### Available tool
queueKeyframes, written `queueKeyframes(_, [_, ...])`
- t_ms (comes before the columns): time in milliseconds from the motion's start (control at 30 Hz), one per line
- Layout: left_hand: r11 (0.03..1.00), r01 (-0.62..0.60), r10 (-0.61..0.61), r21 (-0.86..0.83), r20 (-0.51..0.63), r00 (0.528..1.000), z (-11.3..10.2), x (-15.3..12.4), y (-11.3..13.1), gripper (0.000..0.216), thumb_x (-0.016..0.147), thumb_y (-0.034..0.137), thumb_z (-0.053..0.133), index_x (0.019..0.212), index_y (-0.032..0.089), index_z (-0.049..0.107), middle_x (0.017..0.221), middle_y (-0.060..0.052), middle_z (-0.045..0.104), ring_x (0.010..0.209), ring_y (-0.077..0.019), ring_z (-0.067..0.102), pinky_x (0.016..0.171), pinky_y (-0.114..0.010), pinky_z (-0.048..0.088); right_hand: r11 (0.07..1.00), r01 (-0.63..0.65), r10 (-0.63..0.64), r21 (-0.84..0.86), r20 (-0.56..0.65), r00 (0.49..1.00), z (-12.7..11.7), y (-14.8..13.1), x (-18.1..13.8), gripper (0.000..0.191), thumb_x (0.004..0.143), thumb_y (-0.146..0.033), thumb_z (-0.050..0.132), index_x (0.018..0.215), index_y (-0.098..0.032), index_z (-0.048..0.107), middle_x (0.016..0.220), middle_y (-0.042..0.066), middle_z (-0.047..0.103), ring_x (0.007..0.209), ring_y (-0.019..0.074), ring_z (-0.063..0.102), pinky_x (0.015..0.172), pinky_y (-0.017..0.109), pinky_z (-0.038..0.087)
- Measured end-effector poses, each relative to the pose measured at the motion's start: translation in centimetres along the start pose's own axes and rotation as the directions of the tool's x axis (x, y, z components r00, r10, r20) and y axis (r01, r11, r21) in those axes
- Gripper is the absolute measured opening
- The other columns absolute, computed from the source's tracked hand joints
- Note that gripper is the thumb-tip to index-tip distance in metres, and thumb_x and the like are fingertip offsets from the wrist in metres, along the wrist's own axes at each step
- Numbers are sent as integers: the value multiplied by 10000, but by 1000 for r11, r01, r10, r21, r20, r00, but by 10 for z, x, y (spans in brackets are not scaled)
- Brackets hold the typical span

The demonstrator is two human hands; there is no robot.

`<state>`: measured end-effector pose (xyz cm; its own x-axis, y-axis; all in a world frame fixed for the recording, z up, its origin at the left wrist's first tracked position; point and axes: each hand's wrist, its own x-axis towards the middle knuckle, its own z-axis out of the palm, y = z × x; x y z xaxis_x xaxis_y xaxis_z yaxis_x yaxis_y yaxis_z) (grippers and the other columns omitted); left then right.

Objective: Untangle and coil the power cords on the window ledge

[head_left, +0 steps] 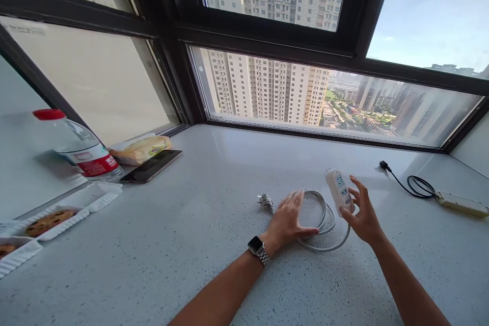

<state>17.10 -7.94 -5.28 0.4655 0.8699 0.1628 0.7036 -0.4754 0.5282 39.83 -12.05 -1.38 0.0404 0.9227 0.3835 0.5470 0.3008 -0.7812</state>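
A white power strip with a coiled white cable and a plug lies on a speckled grey counter by the window. My left hand, a watch on its wrist, rests flat on the coil with its fingers spread. My right hand holds the lower end of the power strip between thumb and fingertips, tilting the strip up off the counter.
A second power strip with a black cable lies at the far right. At the left stand a water bottle, a phone, a snack packet and white trays with cookies. Window frames border the counter's back.
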Motion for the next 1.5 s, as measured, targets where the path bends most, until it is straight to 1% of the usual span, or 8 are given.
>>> queueKeyframes(233, [994,62,-79,-90,-204,976,8,0,-5,1346,511,740,676,1486,98,5,1537,-248,48,1366,-410,247,1040,-496,358,990,138,-130,-13,269,954,44,-2,4,651,663,-145,525,1300,-219,410,1265,116,543,1099,250,546,834,332,486])
queueKeyframes(367, [997,-3,-12,-81,-185,983,10,0,-8,1233,565,728,656,1490,141,90,1524,-224,172,1367,-396,255,1056,-500,339,979,205,-194,12,377,906,47,4,1,681,657,-150,560,1312,-230,394,1276,124,534,1056,259,564,809,335,488])
queueKeyframes(600, [991,-125,118,-49,-131,984,-4,1,-18,1010,643,716,606,1436,170,300,1438,-191,382,1318,-346,368,1057,-487,352,976,169,-211,136,407,888,41,8,2,728,674,-161,562,1356,-256,327,1301,121,503,1126,263,523,785,329,502])
queueKeyframes(833, [974,-225,226,16,-92,970,-14,-2,-19,743,822,650,438,1370,149,411,1364,-168,494,1251,-281,470,1028,-429,392,981,174,-196,90,398,896,41,8,-2,693,653,-146,553,1314,-228,360,1239,116,532,974,220,560,709,289,500])
queueKeyframes(1067, [968,-235,245,89,-122,962,-19,-2,-19,706,827,643,440,1356,175,440,1310,-150,549,1203,-283,512,1012,-444,395,919,350,-298,-182,263,918,47,-1,-8,609,766,-344,606,1322,-199,405,1288,151,516,1138,287,509,895,405,452])
queueKeyframes(1200, [971,-225,234,83,-132,963,-20,-1,-19,689,839,636,423,1336,161,457,1300,-156,553,1198,-283,509,1002,-448,399,866,411,-378,-284,167,911,54,-10,-14,403,869,-408,527,1233,-235,524,1235,125,568,1139,269,514,926,420,433])
queueKeyframes(1367, [975,-208,216,81,-108,970,-21,-2,-19,649,867,603,405,1347,167,441,1317,-144,542,1206,-276,498,994,-438,403,876,198,-191,-441,60,980,62,-12,-18,587,821,-450,561,1350,-237,422,1331,140,494,1167,319,491,864,460,470])
queueKeyframes(1500, [981,-169,177,92,-89,980,-22,-2,-19,630,883,574,403,1363,166,422,1322,-147,538,1204,-276,503,998,-440,400,901,70,-17,-428,127,992,60,-12,-16,512,795,-327,566,1288,-218,481,1186,111,589,976,250,592,730,348,516])
